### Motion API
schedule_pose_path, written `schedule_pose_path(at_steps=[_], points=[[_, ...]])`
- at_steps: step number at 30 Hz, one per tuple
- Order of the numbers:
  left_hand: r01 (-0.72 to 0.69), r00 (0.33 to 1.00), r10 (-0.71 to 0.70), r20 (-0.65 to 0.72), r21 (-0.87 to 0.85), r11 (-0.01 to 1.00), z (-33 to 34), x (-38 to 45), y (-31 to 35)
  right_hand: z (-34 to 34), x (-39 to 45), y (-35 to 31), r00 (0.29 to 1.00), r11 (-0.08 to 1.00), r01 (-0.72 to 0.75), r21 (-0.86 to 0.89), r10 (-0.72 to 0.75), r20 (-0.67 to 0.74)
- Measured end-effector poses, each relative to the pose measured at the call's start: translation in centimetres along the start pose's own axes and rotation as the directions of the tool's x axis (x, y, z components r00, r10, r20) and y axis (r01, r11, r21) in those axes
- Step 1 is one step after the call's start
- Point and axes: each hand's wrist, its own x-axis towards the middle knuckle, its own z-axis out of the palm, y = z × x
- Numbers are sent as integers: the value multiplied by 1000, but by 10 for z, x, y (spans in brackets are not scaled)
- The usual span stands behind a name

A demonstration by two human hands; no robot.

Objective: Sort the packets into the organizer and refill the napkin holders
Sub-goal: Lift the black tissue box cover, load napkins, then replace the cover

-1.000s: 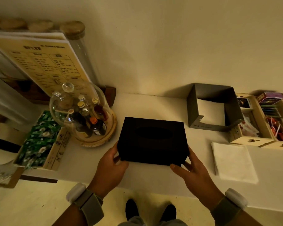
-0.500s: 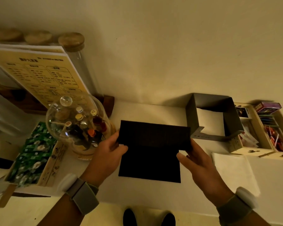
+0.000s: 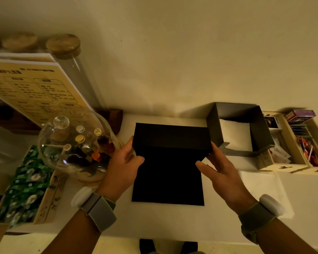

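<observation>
Both hands hold a black napkin holder cover (image 3: 171,137) lifted above the counter: my left hand (image 3: 124,162) grips its left side, my right hand (image 3: 217,166) its right side. Beneath it a flat black base (image 3: 168,182) lies on the white counter (image 3: 154,219). A grey open napkin holder (image 3: 261,129) stands to the right with white napkins inside. A stack of white napkins (image 3: 261,187) lies at the right, partly behind my right wrist. The wooden organizer (image 3: 290,167) with packets stands at the far right.
A glass dome (image 3: 75,143) over small bottles sits at the left, close to my left hand. A wooden box of green packets (image 3: 24,187) is at the far left. A menu board (image 3: 31,88) and cork-topped glass tubes (image 3: 66,52) lean at the back left.
The black cover, which rested closed on the counter, has been lifted up and back by both hands, exposing the flat black base beneath it.
</observation>
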Motion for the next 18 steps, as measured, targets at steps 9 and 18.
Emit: schedule_pose_path(at_steps=[9,18], points=[[175,981,-173,-88,10,985,27,-36,-33,-46,-19,20,983,979,-147,-140,129,-129],[143,958,-210,195,309,940,136,-41,-28,-134,-59,58,909,924,-286,-255,177,-378]])
